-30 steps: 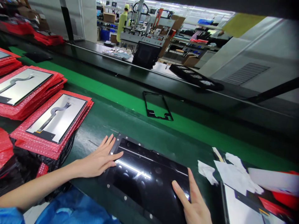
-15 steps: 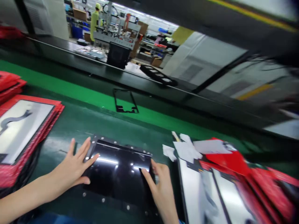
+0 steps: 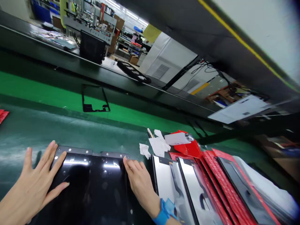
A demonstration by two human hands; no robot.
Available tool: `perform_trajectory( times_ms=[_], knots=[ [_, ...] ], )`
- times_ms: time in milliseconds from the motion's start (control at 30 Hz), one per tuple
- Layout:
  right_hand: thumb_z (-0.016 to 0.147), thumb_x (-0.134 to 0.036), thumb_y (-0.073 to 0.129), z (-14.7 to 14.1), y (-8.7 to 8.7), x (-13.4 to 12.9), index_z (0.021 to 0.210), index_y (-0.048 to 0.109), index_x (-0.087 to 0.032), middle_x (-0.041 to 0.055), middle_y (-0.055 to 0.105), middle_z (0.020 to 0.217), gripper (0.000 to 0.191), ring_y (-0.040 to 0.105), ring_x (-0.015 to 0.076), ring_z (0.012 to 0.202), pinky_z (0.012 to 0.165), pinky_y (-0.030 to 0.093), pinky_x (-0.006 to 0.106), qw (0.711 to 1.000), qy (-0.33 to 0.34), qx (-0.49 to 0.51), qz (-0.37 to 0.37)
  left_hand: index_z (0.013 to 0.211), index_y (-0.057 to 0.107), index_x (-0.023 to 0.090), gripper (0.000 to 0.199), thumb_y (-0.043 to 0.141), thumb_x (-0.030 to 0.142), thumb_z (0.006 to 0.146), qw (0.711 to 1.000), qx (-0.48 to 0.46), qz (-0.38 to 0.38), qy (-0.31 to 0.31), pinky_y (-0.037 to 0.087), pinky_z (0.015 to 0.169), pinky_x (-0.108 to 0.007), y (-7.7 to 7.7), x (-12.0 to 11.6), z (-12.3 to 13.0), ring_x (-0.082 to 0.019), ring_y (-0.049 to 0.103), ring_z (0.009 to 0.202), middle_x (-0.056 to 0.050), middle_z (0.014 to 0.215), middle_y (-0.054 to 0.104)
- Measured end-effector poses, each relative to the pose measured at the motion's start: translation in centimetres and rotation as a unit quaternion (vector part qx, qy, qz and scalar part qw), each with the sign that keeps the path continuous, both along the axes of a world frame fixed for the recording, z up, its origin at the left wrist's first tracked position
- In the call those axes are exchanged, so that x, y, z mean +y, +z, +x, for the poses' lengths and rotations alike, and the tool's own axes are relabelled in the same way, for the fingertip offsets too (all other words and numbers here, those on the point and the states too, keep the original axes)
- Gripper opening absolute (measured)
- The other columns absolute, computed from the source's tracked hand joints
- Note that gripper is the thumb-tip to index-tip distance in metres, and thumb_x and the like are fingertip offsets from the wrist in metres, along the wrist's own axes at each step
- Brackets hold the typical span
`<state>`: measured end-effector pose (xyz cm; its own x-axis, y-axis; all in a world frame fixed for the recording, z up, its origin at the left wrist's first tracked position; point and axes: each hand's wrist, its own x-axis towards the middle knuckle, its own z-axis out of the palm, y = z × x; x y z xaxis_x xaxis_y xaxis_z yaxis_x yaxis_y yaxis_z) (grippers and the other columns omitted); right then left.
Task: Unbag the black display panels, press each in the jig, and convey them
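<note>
A glossy black panel (image 3: 93,187) lies on the green table, its dark top edge dotted with small pale round spots. My left hand (image 3: 39,178) rests at the panel's upper left, fingers spread and thumb over the glossy surface. My right hand (image 3: 140,181), with a blue band (image 3: 165,211) at the wrist, is at the upper right corner. Its fingers are pressed together at the panel's edge, index fingertip on the corner.
Silver-backed panels (image 3: 164,178) and red bubble sleeves (image 3: 222,178) lie at the right. White paper scraps (image 3: 159,145) and a white bottle (image 3: 178,138) are behind them. A thin black frame (image 3: 95,107) lies on the green strip. Red wrap (image 3: 3,115) shows at far left.
The view has swung right and closer, so the left stack is nearly out of frame. My right hand has gone from over the panel's right side to its upper right corner.
</note>
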<state>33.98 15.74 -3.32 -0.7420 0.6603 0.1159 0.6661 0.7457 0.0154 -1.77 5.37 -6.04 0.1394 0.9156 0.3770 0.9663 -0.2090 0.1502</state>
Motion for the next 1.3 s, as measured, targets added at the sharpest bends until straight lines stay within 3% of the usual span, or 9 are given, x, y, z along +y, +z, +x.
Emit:
perform_trajectory(
  times_ms=[167, 333, 467, 567, 633, 867, 1067, 1200, 1300],
  knots=[
    [0.096, -0.002, 0.032, -1.1, -1.7, -0.4, 0.148, 0.035, -0.014, 0.0107, 0.063, 0.105, 0.053, 0.053, 0.0245, 0.091, 0.080, 0.048, 0.040, 0.995, -0.039, 0.086, -0.025, 0.157, 0.012, 0.017, 0.095, 0.043, 0.067, 0.084, 1.000, 0.024, -0.004, 0.007, 0.006, 0.111, -0.076, -0.8, 0.3, -0.1, -0.050, 0.018, 0.145, -0.021, 0.162, 0.011],
    [0.099, -0.009, 0.030, -1.4, -0.2, -0.6, 0.142, 0.049, -0.021, 0.0084, 0.057, 0.096, 0.049, 0.051, 0.0236, 0.089, 0.079, 0.048, 0.040, 0.979, -0.063, 0.162, -0.105, 0.157, 0.013, 0.022, 0.086, 0.043, 0.062, 0.087, 1.000, 0.011, -0.022, 0.012, 0.006, 0.115, -0.070, -0.5, -0.3, -0.7, -0.045, 0.015, 0.148, -0.013, 0.164, 0.011],
    [0.098, -0.017, 0.042, 1.0, 1.2, -3.8, 0.147, 0.042, -0.032, 0.0046, 0.048, 0.103, 0.051, 0.053, 0.0188, 0.090, 0.079, 0.049, 0.033, 0.910, -0.151, 0.264, -0.283, 0.156, 0.020, 0.027, 0.077, 0.047, 0.055, 0.089, 0.996, -0.029, -0.074, -0.041, 0.012, 0.118, -0.063, -1.0, -3.3, -2.1, -0.040, 0.015, 0.149, -0.009, 0.164, 0.018],
    [0.081, -0.022, 0.072, 2.5, 1.8, -6.3, 0.157, 0.016, -0.031, 0.0009, 0.047, 0.101, 0.095, 0.051, 0.0158, 0.077, 0.068, 0.048, 0.028, 0.846, -0.233, 0.242, -0.414, 0.156, 0.022, 0.027, 0.075, 0.046, 0.055, 0.090, 0.990, -0.077, -0.104, -0.061, 0.014, 0.119, -0.059, -1.4, -5.8, -2.8, -0.038, 0.018, 0.149, -0.008, 0.164, 0.018],
    [0.075, -0.021, 0.078, 2.7, 2.2, -6.8, 0.157, 0.005, -0.031, -0.0011, 0.048, 0.098, 0.111, 0.050, 0.0150, 0.072, 0.069, 0.048, 0.028, 0.834, -0.247, 0.200, -0.452, 0.155, 0.024, 0.027, 0.073, 0.043, 0.055, 0.091, 0.988, -0.086, -0.108, -0.062, 0.013, 0.120, -0.057, -1.5, -6.7, -3.1, -0.037, 0.021, 0.148, -0.009, 0.163, 0.019],
    [0.077, -0.018, 0.077, 1.2, 3.0, -6.3, 0.156, -0.001, -0.038, 0.0048, 0.050, 0.115, 0.113, 0.061, 0.0228, 0.090, 0.081, 0.052, 0.034, 0.910, -0.160, 0.078, -0.375, 0.155, 0.025, 0.027, 0.074, 0.044, 0.049, 0.087, 0.990, -0.067, -0.118, -0.047, 0.020, 0.116, -0.062, -1.8, -6.6, -2.6, -0.040, 0.025, 0.146, -0.009, 0.163, 0.020],
    [0.094, -0.031, 0.059, 1.2, 2.0, -7.8, 0.156, 0.016, -0.034, 0.0071, 0.052, 0.110, 0.076, 0.064, 0.0229, 0.087, 0.071, 0.056, 0.034, 0.957, -0.134, 0.061, -0.251, 0.156, 0.021, 0.028, 0.072, 0.043, 0.048, 0.090, 0.992, -0.038, -0.110, -0.053, 0.017, 0.116, -0.063, -1.5, -6.3, -2.4, -0.040, 0.022, 0.147, -0.008, 0.165, 0.014],
    [0.102, -0.033, 0.042, 0.9, 3.8, -4.4, 0.146, 0.043, -0.032, 0.0025, 0.065, 0.095, 0.044, 0.066, 0.0198, 0.079, 0.067, 0.054, 0.030, 0.971, -0.105, 0.047, -0.208, 0.157, 0.018, 0.027, 0.075, 0.040, 0.056, 0.091, 0.996, 0.025, -0.071, -0.053, 0.011, 0.115, -0.065, -0.9, -6.3, -2.5, -0.042, 0.023, 0.147, -0.010, 0.164, 0.016],
    [0.103, -0.037, 0.040, -1.1, 5.1, -0.9, 0.139, 0.052, -0.019, 0.0091, 0.068, 0.100, 0.042, 0.064, 0.0253, 0.093, 0.079, 0.053, 0.038, 0.982, -0.105, 0.067, -0.144, 0.157, 0.015, 0.020, 0.084, 0.039, 0.063, 0.089, 0.997, 0.038, -0.053, -0.038, 0.007, 0.115, -0.067, -0.6, -6.7, -2.0, -0.042, 0.021, 0.147, -0.015, 0.162, 0.023]
  ],
)
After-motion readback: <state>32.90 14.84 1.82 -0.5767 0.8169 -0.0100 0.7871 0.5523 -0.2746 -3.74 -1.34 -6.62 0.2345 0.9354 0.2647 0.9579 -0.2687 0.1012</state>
